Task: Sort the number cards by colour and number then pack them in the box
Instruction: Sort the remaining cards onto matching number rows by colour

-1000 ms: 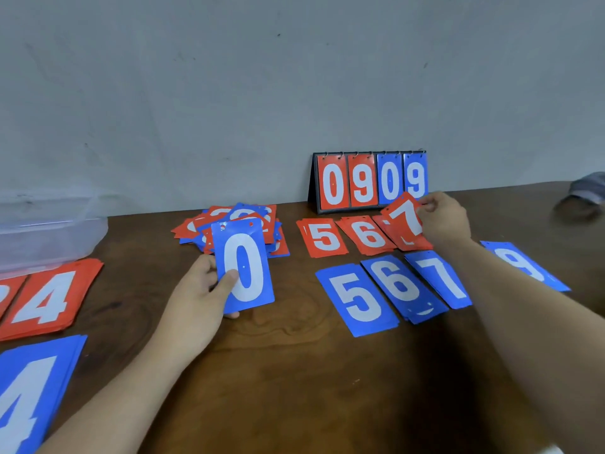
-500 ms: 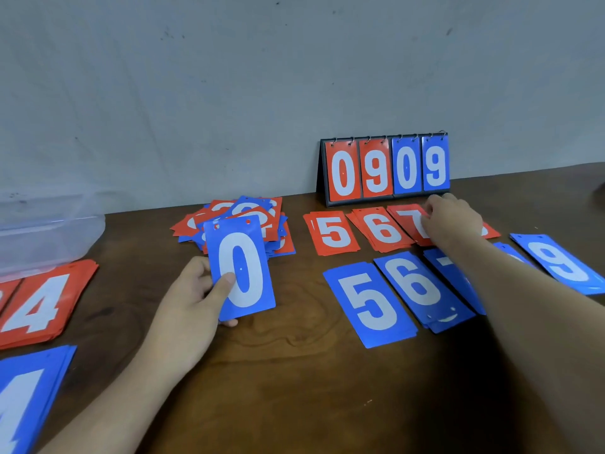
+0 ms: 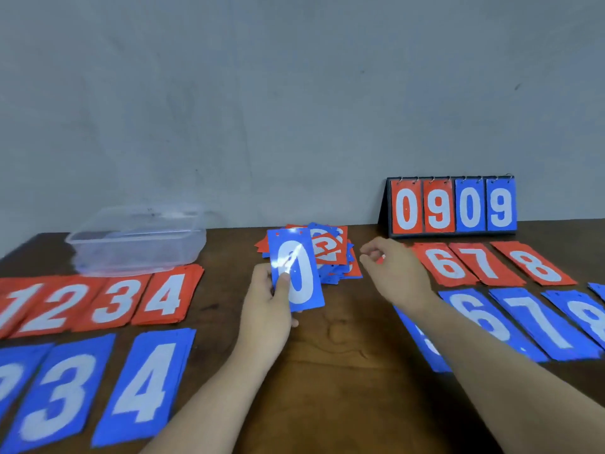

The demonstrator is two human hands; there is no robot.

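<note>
My left hand (image 3: pixel 268 299) holds a blue 0 card (image 3: pixel 296 270) upright, thumb on its face. Behind it lies a mixed pile of red and blue cards (image 3: pixel 330 253). My right hand (image 3: pixel 389 267) hovers empty just right of the pile, fingers loosely curled. Red stacks 1 to 4 (image 3: pixel 108 303) and blue stacks 3 and 4 (image 3: pixel 98 388) lie on the left. Red 6, 7, 8 (image 3: pixel 484 263) and blue 6, 7, 8 (image 3: pixel 530 322) lie on the right; my right forearm hides most of the 5s. The clear plastic box (image 3: pixel 137 240) stands at the back left.
A flip scoreboard (image 3: pixel 451 206) reading 0909 stands against the grey wall at the back right. The dark wooden table (image 3: pixel 327 371) shows bare wood between my forearms.
My right hand let go of the red 7 on its stack and moved left toward the mixed pile. The view swung left, bringing the box and stacks 1 to 4 into sight.
</note>
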